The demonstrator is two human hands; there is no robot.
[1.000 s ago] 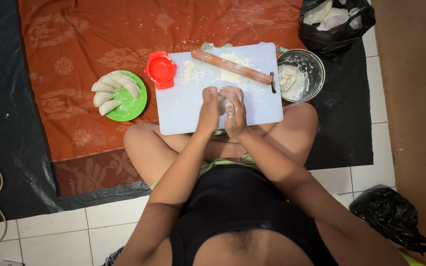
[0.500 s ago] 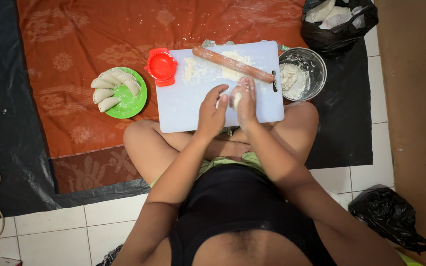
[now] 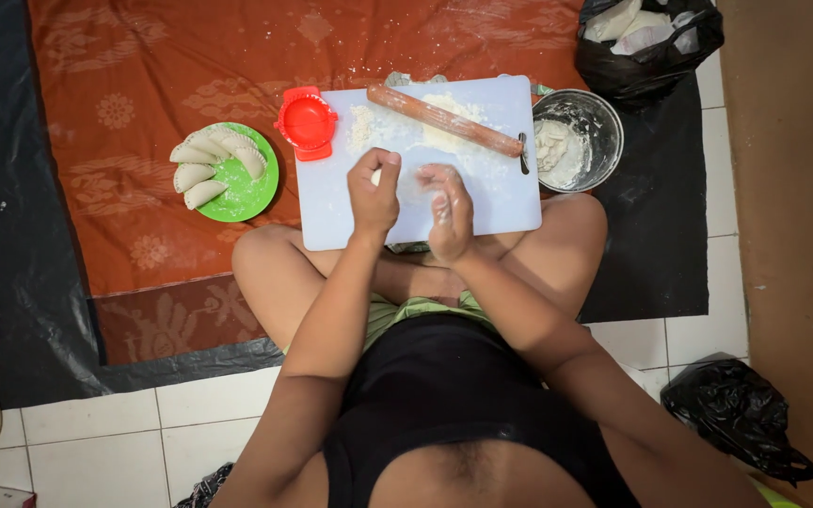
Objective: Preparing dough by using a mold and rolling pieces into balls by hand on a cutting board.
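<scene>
I sit cross-legged with a floured white cutting board [image 3: 331, 202] across my knees. My left hand [image 3: 373, 196] is closed around a small piece of white dough that peeks out by the thumb. My right hand [image 3: 448, 213] hovers beside it over the board, palm and fingers dusted with flour, fingers apart with nothing clearly in them. A wooden rolling pin [image 3: 444, 120] lies slanted across the board's far side amid loose flour. A red round dumpling press [image 3: 306, 122] sits at the board's far left corner.
A green plate [image 3: 248, 193] with several folded dumplings lies left of the board on an orange patterned cloth [image 3: 143, 75]. A metal bowl [image 3: 604, 132] of dough stands at the right. Black bags rest at top right [image 3: 651, 56] and lower right [image 3: 736, 414].
My hands were pressed together over the board's near edge. They have parted and shifted left, the left closing into a fist on the dough.
</scene>
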